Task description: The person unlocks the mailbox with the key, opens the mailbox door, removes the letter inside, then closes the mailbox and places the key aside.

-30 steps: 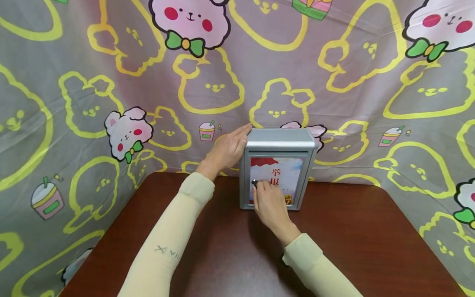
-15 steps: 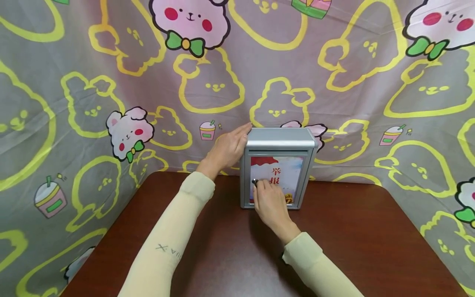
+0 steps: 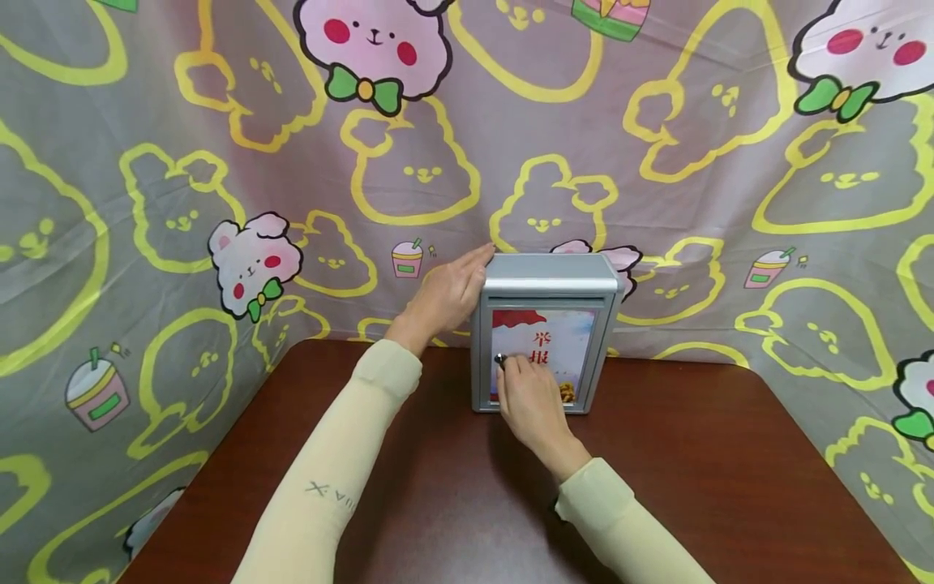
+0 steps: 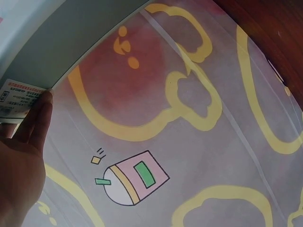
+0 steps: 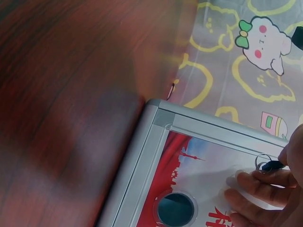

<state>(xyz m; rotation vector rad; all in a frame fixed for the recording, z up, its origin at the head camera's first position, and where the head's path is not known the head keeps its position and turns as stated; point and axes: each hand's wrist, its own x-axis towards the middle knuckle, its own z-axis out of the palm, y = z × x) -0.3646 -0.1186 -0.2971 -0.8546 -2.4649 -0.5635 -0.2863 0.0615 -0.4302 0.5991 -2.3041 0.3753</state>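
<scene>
A silver-grey metal box (image 3: 552,285) stands upright at the back of the table, with a narrow slot and a poster of red characters (image 3: 540,337) on its front. My left hand (image 3: 454,288) lies against the box's upper left side, fingers extended. In the left wrist view, its fingertips touch the side wall beside a printed label (image 4: 19,97). My right hand (image 3: 531,396) is at the front panel and pinches a key with a dark head (image 5: 273,165) between thumb and forefinger. A thin metal ring (image 5: 258,163) hangs from the key. The key's tip is hidden.
The dark reddish-brown table (image 3: 686,454) has rounded back corners. Behind it and at both sides hangs a grey cloth (image 3: 277,186) with cartoon animals and cups, close behind the box. A round dark window (image 5: 175,209) shows on the box's front panel.
</scene>
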